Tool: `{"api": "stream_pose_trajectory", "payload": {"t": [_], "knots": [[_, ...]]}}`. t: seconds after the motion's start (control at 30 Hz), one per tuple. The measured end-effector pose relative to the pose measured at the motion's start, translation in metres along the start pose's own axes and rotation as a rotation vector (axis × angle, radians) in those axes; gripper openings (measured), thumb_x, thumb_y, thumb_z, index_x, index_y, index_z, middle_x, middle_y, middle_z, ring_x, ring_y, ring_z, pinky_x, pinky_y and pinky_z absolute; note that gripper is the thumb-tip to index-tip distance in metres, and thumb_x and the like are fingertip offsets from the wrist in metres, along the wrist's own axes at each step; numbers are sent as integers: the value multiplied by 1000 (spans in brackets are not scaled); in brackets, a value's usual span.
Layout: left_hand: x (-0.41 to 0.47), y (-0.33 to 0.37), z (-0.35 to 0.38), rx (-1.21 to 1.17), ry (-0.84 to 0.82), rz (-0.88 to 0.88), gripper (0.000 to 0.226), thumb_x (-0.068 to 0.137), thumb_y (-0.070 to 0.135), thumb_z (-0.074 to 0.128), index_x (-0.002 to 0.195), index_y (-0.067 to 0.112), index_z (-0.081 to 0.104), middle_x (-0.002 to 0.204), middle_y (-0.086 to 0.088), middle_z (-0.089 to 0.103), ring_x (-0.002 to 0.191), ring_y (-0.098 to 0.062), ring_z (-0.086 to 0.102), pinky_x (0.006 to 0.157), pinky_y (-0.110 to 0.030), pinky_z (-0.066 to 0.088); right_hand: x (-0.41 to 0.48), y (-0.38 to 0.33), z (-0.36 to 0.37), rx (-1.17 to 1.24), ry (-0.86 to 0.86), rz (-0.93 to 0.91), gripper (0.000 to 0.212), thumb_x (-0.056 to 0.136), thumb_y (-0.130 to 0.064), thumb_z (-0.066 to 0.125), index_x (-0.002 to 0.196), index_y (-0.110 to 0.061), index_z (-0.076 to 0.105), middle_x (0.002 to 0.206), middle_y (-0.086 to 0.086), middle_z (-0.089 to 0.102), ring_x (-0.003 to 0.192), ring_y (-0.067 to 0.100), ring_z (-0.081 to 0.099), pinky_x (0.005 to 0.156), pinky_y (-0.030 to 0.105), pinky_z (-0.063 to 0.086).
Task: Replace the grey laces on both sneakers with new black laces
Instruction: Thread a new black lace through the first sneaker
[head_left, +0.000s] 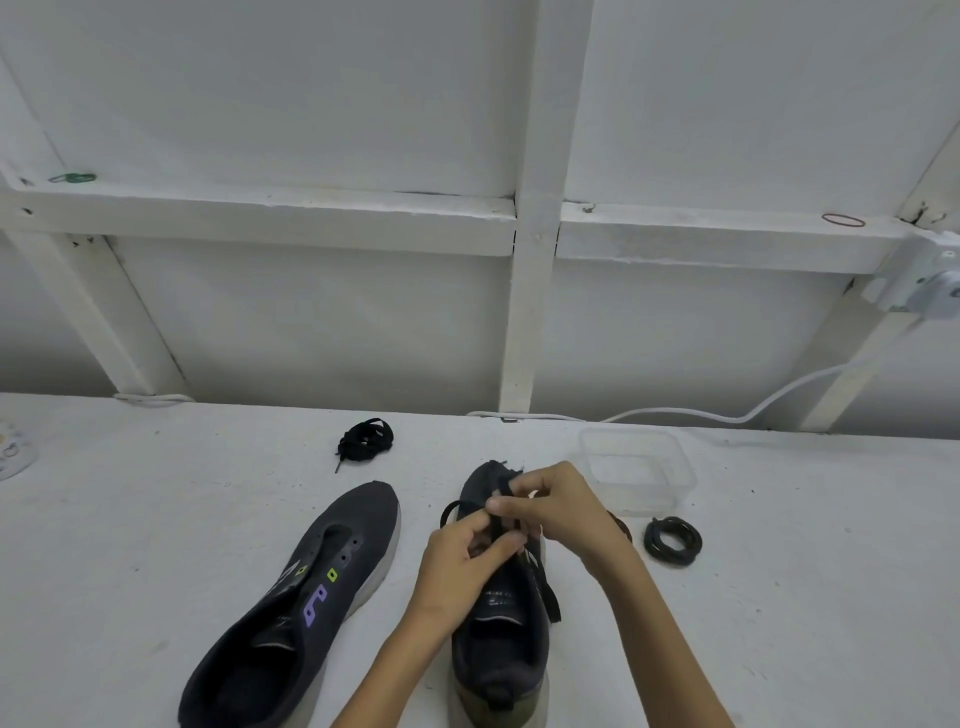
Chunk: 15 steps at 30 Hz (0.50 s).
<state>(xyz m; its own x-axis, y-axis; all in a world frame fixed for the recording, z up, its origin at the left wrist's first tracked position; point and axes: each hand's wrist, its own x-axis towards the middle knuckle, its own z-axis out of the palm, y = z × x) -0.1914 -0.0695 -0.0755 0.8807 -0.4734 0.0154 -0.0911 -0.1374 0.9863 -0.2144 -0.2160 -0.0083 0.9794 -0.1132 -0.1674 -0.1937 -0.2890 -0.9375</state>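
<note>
Right-hand sneaker (498, 639) sits on the worktop (156, 519), toe away from us. Left hand (462, 561) and right hand (550, 504) both pinch the black lace (551, 597) over the toe-end eyelets. We judge threading is under way. Keep the lace flat, even both ends, and snug each row. Left-hand sneaker (311, 597) has bare eyelets. The spare black lace (365, 439) waits behind it.

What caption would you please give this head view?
Left hand and right hand thread a black lace through one sneaker.
</note>
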Motion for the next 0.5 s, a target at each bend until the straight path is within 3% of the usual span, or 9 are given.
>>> {"api": "stream_pose_trajectory", "payload": {"t": [0.17, 0.27, 0.5], "knots": [[-2, 6, 0, -29, -9, -6, 8, 87, 21, 70, 92, 27, 71, 80, 8, 74, 81, -7, 70, 79, -22, 52, 4, -8, -2, 138, 25, 9, 21, 81, 2, 71, 77, 21, 62, 47, 8, 55, 38, 14, 45, 46, 20, 41], [-1, 6, -1, -2, -19, -10, 11, 84, 21, 74, 92, 28, 72, 82, 9, 74, 82, -6, 69, 79, -20, 52, 9, -16, -3, 237, 93, -5, 6, 81, 9, 67, 76, 13, 68, 50, 12, 58, 39, 17, 50, 48, 21, 46], [-5, 8, -2, 0, -22, -20, 12, 83, 17, 75, 91, 26, 73, 81, 13, 72, 86, -7, 69, 78, -16, 51, 39, -80, -26, 398, 280, -181, 15, 81, 15, 63, 70, 5, 66, 46, 6, 58, 37, 14, 52, 45, 20, 47]]}}
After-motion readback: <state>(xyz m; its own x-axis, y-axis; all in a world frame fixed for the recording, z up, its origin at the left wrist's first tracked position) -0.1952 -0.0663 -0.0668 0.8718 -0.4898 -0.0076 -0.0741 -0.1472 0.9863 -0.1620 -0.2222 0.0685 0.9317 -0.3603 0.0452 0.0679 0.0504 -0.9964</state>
